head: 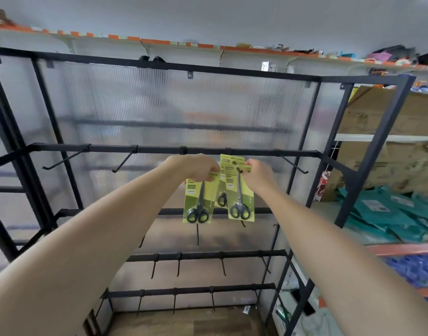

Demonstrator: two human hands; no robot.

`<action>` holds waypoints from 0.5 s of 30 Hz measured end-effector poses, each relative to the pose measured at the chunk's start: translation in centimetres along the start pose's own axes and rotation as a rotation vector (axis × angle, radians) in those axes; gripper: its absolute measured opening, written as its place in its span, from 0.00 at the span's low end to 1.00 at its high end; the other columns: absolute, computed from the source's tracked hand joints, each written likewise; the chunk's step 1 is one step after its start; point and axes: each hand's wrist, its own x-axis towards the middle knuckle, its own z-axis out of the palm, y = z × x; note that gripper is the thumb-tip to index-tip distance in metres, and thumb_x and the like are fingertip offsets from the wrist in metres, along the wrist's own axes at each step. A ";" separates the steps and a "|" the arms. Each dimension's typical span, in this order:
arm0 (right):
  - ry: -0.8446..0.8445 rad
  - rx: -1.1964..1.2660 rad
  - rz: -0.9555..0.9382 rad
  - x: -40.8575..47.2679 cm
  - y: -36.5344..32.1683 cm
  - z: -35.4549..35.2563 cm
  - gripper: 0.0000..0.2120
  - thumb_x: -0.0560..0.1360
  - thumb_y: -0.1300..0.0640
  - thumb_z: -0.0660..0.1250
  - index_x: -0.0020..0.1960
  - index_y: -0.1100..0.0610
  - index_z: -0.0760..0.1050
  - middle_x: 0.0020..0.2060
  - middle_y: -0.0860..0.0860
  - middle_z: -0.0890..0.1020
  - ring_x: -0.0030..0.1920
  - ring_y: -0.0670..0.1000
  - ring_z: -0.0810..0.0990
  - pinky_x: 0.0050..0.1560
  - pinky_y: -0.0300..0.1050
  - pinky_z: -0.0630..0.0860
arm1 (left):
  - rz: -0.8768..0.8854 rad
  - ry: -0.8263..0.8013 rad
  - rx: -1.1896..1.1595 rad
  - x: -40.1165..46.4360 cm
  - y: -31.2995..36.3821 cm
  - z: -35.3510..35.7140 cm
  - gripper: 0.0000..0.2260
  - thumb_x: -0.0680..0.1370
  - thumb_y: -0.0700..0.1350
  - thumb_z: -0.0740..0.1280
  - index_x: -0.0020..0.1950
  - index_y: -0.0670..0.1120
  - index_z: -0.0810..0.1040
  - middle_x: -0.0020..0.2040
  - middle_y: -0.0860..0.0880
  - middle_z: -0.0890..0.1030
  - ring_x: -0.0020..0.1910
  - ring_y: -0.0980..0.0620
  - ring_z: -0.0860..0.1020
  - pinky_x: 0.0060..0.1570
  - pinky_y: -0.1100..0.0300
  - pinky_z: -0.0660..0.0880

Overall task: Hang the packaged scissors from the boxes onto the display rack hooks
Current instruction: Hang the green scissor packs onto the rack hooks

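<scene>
A green scissors pack (239, 190) sits at the hook tip (237, 169) on the rack's upper bar (159, 149), pinched by the right hand (258, 174). The left hand (196, 167) grips another pack (198, 201). The hang hole may miss the hook — the pack would drop. Around them: black display rack (368, 151), frosted panel, cluttered stockroom shelves.

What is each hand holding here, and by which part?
The left hand grips one scissors pack by its top edge. The right hand pinches another pack at its top, by the hang hole.
</scene>
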 end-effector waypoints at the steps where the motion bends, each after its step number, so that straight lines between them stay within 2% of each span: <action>1: 0.006 -0.027 0.028 0.2 0.0 -0.1 0.12 0.81 0.53 0.65 0.61 0.57 0.76 0.49 0.51 0.82 0.43 0.50 0.80 0.39 0.44 0.75 | 0.013 -0.002 -0.008 0.0 0.1 0.1 0.04 0.82 0.43 0.63 0.50 0.51 0.75 0.40 0.53 0.73 0.37 0.50 0.75 0.38 0.52 0.81; 2: 0.007 -0.050 0.057 0.4 0.0 -0.4 0.11 0.80 0.52 0.65 0.58 0.58 0.77 0.45 0.51 0.82 0.42 0.51 0.81 0.38 0.44 0.75 | 0.026 0.008 -0.018 0.0 0.3 0.1 0.04 0.82 0.43 0.63 0.56 0.48 0.76 0.40 0.53 0.71 0.37 0.48 0.76 0.39 0.52 0.81; 4: -0.007 -0.066 0.102 0.7 0.1 -1.1 0.11 0.80 0.50 0.66 0.54 0.58 0.77 0.41 0.51 0.80 0.40 0.51 0.81 0.36 0.43 0.75 | 0.060 0.032 -0.026 0.2 0.6 0.1 0.07 0.82 0.42 0.63 0.59 0.43 0.74 0.38 0.53 0.68 0.34 0.46 0.75 0.35 0.55 0.77; 6: -0.053 -0.026 0.112 1.0 0.3 -1.7 0.10 0.80 0.50 0.66 0.53 0.57 0.76 0.43 0.52 0.80 0.44 0.54 0.82 0.44 0.50 0.81 | 0.082 0.052 -0.024 0.3 1.1 0.3 0.06 0.82 0.42 0.62 0.58 0.44 0.75 0.37 0.53 0.70 0.32 0.51 0.74 0.33 0.57 0.76; 9: -0.165 0.009 0.054 1.0 0.7 -2.7 0.03 0.79 0.55 0.67 0.52 0.53 0.75 0.51 0.52 0.80 0.51 0.54 0.81 0.56 0.55 0.80 | 0.085 0.067 -0.051 1.1 1.7 0.6 0.12 0.82 0.39 0.62 0.64 0.50 0.74 0.37 0.58 0.71 0.32 0.53 0.75 0.29 0.58 0.76; 10: -0.205 -0.001 0.019 0.9 0.8 -3.0 0.02 0.79 0.57 0.66 0.51 0.52 0.75 0.53 0.52 0.80 0.53 0.54 0.81 0.57 0.54 0.80 | 0.096 0.067 -0.079 1.3 2.0 0.7 0.13 0.82 0.39 0.62 0.64 0.52 0.75 0.38 0.57 0.72 0.33 0.52 0.76 0.28 0.58 0.78; 12: -0.268 -0.030 -0.041 0.7 0.7 -3.9 0.07 0.79 0.61 0.65 0.51 0.50 0.75 0.55 0.51 0.80 0.55 0.53 0.80 0.57 0.53 0.79 | 0.120 0.092 -0.099 1.7 2.8 0.8 0.04 0.82 0.42 0.64 0.53 0.49 0.76 0.42 0.50 0.76 0.35 0.49 0.79 0.29 0.59 0.78; 14: -0.296 -0.034 -0.087 0.4 0.5 -4.8 0.11 0.77 0.64 0.65 0.53 0.49 0.75 0.55 0.51 0.81 0.55 0.52 0.80 0.56 0.53 0.79 | 0.120 0.152 -0.118 2.2 3.5 0.6 0.06 0.81 0.45 0.65 0.44 0.49 0.74 0.41 0.47 0.76 0.32 0.51 0.78 0.29 0.61 0.75; 15: -0.300 -0.033 -0.101 0.3 0.3 -5.2 0.12 0.77 0.64 0.65 0.53 0.48 0.75 0.54 0.51 0.81 0.55 0.52 0.79 0.56 0.53 0.79 | 0.103 0.169 -0.125 2.5 3.7 0.6 0.06 0.81 0.45 0.66 0.44 0.48 0.74 0.39 0.47 0.76 0.30 0.52 0.77 0.29 0.62 0.72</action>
